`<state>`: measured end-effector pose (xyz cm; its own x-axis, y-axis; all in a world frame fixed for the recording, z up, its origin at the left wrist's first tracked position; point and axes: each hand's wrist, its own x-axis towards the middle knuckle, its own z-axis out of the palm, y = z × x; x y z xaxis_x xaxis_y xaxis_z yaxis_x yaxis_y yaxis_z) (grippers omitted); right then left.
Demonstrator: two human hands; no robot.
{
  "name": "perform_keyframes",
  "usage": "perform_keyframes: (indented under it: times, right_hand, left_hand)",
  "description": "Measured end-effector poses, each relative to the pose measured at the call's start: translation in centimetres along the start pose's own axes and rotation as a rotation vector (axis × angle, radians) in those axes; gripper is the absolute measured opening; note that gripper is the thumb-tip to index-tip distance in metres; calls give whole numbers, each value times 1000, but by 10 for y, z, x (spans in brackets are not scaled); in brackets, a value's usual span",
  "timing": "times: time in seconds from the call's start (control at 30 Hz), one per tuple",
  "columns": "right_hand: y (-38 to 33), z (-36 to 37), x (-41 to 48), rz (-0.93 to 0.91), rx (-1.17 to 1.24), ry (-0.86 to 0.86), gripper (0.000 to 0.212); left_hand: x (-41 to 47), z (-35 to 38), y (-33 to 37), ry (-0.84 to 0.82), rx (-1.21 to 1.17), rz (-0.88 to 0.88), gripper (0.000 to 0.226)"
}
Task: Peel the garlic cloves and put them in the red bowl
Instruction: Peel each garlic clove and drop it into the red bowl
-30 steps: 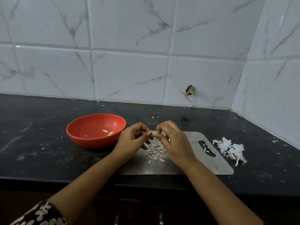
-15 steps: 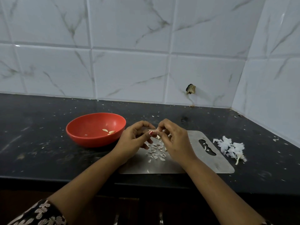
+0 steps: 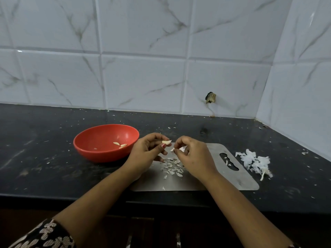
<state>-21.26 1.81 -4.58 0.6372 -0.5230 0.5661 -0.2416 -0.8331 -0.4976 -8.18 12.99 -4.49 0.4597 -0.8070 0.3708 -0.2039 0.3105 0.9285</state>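
Pale cream and smooth, the garlic clove [image 3: 166,142] is a small curved wedge with one pointed end, bare of skin on the side that shows. The left hand [image 3: 146,155] pinches it between thumb and curled fingertips [image 3: 163,145], holding it in the air above the far edge of the steel board [image 3: 206,181]. Just beside it, not touching, the right hand [image 3: 194,157] has its thumb and forefinger closed on a thin white scrap of peel [image 3: 172,150], the other fingers curled. Below both hands a scatter of papery flakes [image 3: 172,168] lies on the board. Left of the left hand stands the red bowl [image 3: 100,156], with a few peeled cloves [image 3: 120,144] on its bottom. Right of the board, a heap of white skins [image 3: 254,162] sits on the black counter [image 3: 44,158].
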Motion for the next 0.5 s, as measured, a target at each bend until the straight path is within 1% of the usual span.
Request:
perform_keyframes:
  times: [0.1,0.2,0.33,0.5]
  right_hand:
    - [-3,-1,0,-23,96,46,12]
    - [-4,-1,0,-61,189,36,20]
    - [-2,-1,0,-92,163,75,13]
    - [-3,-1,0,-89,170,67,6]
  left_hand:
    - [0,0,0,0,1,-8,13]
    - [0,0,-1,-11,24,-3,13]
    - [-1,2,-1,-19,92,21,12]
    - [-1,1,-3,-30,157,41,12]
